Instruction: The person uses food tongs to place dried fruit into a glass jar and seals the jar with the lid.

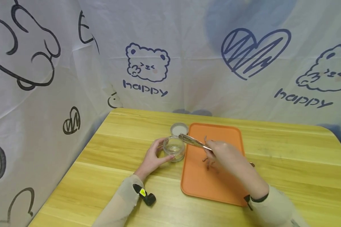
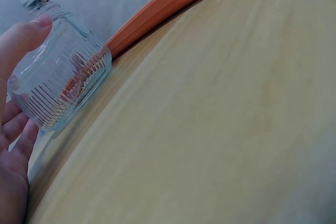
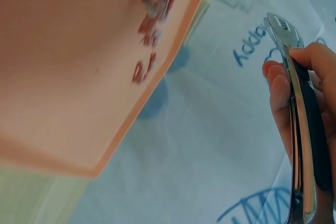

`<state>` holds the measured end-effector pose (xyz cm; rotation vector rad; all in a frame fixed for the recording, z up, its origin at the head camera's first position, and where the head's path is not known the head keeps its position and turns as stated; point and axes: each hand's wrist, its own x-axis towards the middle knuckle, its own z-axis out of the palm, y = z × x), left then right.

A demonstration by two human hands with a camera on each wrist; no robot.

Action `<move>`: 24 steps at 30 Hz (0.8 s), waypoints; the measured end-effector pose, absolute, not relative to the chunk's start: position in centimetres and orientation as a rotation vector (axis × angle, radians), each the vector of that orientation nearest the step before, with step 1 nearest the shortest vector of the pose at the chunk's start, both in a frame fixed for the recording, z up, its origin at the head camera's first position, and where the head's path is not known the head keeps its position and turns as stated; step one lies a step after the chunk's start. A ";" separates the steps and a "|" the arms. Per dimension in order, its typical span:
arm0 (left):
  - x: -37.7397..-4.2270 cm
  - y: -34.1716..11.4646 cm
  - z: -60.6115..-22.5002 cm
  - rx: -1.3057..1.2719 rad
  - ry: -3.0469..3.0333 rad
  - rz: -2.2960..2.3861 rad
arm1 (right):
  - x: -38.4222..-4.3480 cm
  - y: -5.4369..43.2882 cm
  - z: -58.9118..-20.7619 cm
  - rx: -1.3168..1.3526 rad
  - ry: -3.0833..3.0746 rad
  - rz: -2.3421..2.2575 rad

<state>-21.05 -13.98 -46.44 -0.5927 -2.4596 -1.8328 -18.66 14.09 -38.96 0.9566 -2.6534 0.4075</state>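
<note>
My left hand (image 1: pixel 154 157) holds a clear glass jar (image 1: pixel 178 156) on the table just left of the orange tray, thumb on the near side and fingers round the far side. Ribbed glass shows on the jar (image 2: pixel 68 77) in the left wrist view, with reddish colour seen through it. In my right hand (image 1: pixel 225 154) is a pair of metal tongs (image 1: pixel 194 142), gripped above the tray, its tips at the jar's upper right rim. Dark grips run along the tongs (image 3: pixel 310 124) in the right wrist view. Several small reddish-brown strips (image 1: pixel 208 164) lie on the tray.
The orange tray (image 1: pixel 199 186) with a raised rim lies right of the jar, partly under my right arm. Behind the jar sits a round lid (image 1: pixel 179 129), close to the tray's far left corner. A printed white cloth (image 1: pixel 193 78) hangs behind the wooden table (image 1: pixel 290 164).
</note>
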 end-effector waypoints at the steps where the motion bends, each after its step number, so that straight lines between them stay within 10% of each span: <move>1: -21.1 -14.0 -46.4 -0.596 -2.458 -1.834 | -18.7 14.5 -39.0 0.956 -2.641 0.425; 24: -21.1 -14.0 -46.4 -0.584 -2.472 -1.852 | -18.2 22.2 -41.7 0.669 -2.806 0.383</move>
